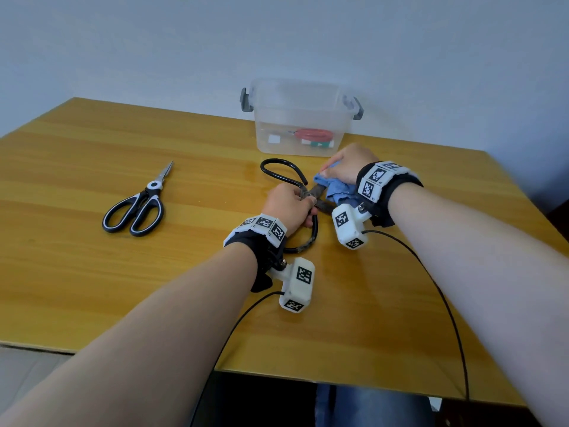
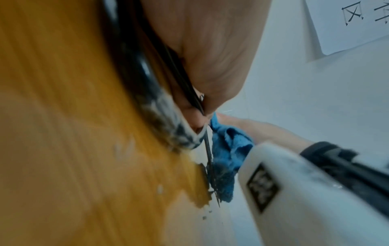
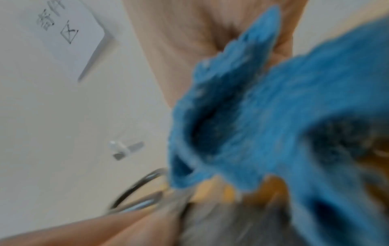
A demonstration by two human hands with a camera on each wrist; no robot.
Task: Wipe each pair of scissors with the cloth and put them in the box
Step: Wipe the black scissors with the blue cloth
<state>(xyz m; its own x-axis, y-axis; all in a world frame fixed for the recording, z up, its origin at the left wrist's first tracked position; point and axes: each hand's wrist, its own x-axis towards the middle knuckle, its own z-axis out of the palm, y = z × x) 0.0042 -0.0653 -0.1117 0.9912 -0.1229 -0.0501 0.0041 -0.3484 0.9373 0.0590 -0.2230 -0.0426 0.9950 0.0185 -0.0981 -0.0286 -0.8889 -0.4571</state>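
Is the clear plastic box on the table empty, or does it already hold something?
Not empty. Through the clear box's wall, red-handled scissors show on its bottom; no lid covers it.

Your head view looks forward and down across the counter (image 1: 92, 288) from well back. Your wrist views sit very close and low, facing each other, and both share the blue cloth (image 2: 229, 149).

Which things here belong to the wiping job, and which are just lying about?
Job:
- cloth, in right hand
- black scissors, in left hand
- box, red scissors inside
- black-and-white scissors, waiting

Lying about:
- wall notice
- wrist camera cables
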